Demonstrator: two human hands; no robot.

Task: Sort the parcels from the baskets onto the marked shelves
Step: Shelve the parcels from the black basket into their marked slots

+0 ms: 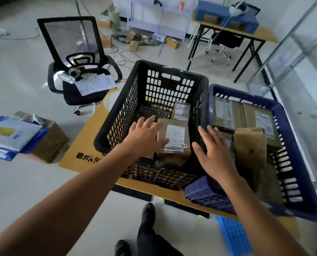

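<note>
while both bare arms were stretched out over the baskets, a stack of grey and blue mail bags (12, 133) lay on a brown box on the floor at far left. beyond it stood a black mesh office chair (76, 71) with papers and a clear bottle on its seat. a yellow cardboard sheet (84, 145) lay flat on the floor under the black basket (124, 115).

the left hand (144, 133) hung inside that basket, its fingers (150, 121) straight and spread, gripping nothing. it sat at the left edge of a brown parcel (174, 139) with a white label, though contact could not be told. a smaller parcel (181, 109) lay just behind that one, against the basket's far right corner.

the right hand (215, 154) hovered over the rim where the two baskets met, its fingers likewise straight and fanned out, empty. the blue basket (292, 159) stood touching the black one on the right and held several parcels: two labelled boxes (228, 113) side by side at the back and a plain brown box (250, 145) standing upright nearer the front.

further back on the right, a blue crate (228, 17) sat on a yellow tabletop (264, 34).
</note>
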